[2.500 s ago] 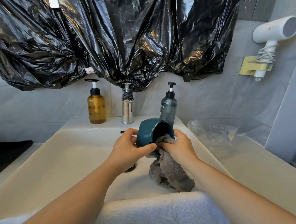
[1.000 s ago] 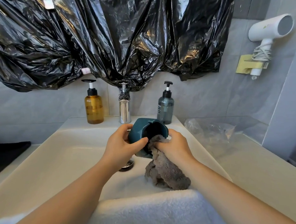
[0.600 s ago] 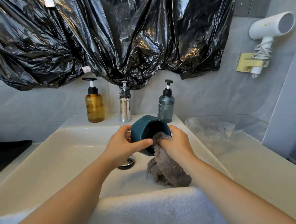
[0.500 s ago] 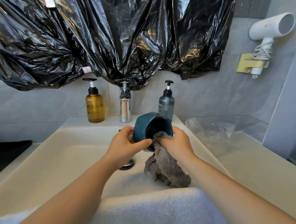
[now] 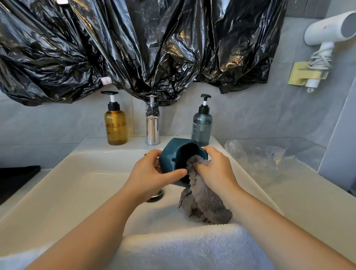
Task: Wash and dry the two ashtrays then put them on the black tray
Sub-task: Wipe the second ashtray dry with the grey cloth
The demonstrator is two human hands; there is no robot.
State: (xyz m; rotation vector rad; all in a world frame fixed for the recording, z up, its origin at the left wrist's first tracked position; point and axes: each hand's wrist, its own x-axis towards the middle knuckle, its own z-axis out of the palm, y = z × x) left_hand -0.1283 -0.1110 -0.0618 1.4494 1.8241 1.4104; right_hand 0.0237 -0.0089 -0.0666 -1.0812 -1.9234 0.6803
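Right now grips a dark teal glazed ceramic ashtray (image 5: 170,156) in the left hand (image 5: 150,174), thumb curled along its lower rim, mouth tipped toward the viewer, up over the middle of the smooth white rectangular sink (image 5: 82,194) and just above the round metal drain (image 5: 156,196). Pushes a fuzzy grey cloth (image 5: 203,204) into the hollow with the right hand (image 5: 215,170), fingers curled round the bunched fabric, loose end hanging down toward the basin floor. Leaves open basin to the left of both hands; meets a plush white terry towel (image 5: 181,254) draped over the near rim, and on the back ledge an amber pump bottle (image 5: 116,126), a chrome tap (image 5: 152,128) and a grey-blue pump bottle (image 5: 201,126), the last just behind the ashtray. Shows the flat matte black tray (image 5: 7,182) well apart, on the counter past the sink's left rim. Shows crinkled clear plastic film (image 5: 256,154) on the right counter and glossy creased black plastic sheeting (image 5: 135,43) on the wall above.
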